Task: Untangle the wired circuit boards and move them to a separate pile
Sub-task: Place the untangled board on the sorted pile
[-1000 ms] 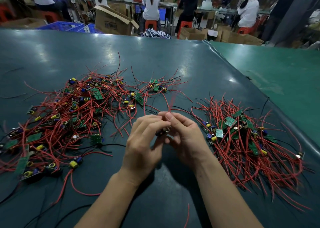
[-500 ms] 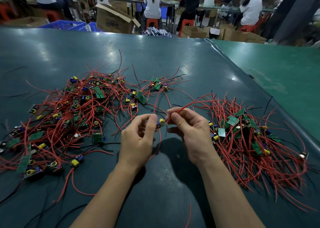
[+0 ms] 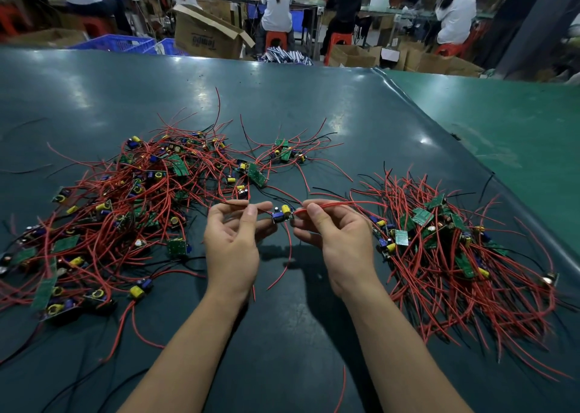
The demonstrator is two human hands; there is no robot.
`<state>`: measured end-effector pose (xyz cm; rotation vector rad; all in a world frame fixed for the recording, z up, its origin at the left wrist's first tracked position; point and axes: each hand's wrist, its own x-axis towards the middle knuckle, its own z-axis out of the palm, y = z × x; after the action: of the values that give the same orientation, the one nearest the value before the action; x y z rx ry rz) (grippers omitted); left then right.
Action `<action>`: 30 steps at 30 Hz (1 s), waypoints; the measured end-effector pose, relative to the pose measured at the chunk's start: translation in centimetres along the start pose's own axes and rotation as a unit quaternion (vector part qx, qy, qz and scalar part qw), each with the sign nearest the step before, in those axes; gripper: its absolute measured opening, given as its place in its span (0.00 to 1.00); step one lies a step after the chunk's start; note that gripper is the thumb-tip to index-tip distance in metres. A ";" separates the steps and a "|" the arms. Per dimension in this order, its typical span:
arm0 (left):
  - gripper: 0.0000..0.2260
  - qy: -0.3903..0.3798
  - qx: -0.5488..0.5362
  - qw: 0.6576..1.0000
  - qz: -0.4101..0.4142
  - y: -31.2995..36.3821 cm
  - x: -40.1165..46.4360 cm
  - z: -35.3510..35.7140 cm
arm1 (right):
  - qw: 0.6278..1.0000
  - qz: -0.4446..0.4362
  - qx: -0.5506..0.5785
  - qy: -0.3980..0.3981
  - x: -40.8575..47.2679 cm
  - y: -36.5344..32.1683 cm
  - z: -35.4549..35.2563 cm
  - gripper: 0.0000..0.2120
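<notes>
A small circuit board [image 3: 283,214] with a yellow and a blue part hangs between my hands above the dark green table [image 3: 282,98]. My left hand [image 3: 233,240] pinches its wires on the left side, thumb against forefinger. My right hand [image 3: 339,233] pinches a red wire [image 3: 345,204] that runs off to the right. A big tangled heap of boards and red wires [image 3: 125,211] lies to the left. A second pile of boards with red wires [image 3: 455,249] lies to the right, close to my right hand.
A small cluster of boards [image 3: 284,152] lies beyond my hands. A brighter green table [image 3: 502,123] adjoins on the right. Past the far edge are cardboard boxes [image 3: 204,36], blue crates [image 3: 119,43] and people seated on red stools.
My hands have drawn apart. The board, earlier hidden between closed fingers, now hangs in the open between them, and the red wire is stretched out to the right.
</notes>
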<state>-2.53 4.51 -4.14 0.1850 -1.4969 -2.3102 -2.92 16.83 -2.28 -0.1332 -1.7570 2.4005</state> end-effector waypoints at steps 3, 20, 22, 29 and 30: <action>0.03 -0.019 -0.061 0.995 -0.075 0.1 0.2 -0.1 | 1.000 -0.014 0.009 0.006 -0.1 0.2 0.2 0.08; 0.08 -0.110 0.026 0.991 -0.072 0.1 -0.3 -0.4 | 0.998 0.032 -0.040 -0.020 0.0 0.1 -0.3 0.06; 0.08 -0.107 0.027 0.992 -0.067 0.0 -0.3 -0.5 | 0.998 0.012 -0.056 0.001 0.2 -0.1 -0.6 0.09; 0.10 -0.116 0.004 0.990 -0.077 0.2 -0.4 -0.6 | 0.990 -0.011 0.038 0.133 1.4 -1.3 -2.3 0.12; 0.11 -0.123 0.008 0.990 -0.074 0.2 -0.4 -0.5 | 0.988 -0.007 0.058 0.142 1.5 -1.4 -2.3 0.12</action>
<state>-1.95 4.15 -4.27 0.0165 -1.6691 -2.5158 -3.87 19.70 -1.65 -0.4237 -1.4843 2.3310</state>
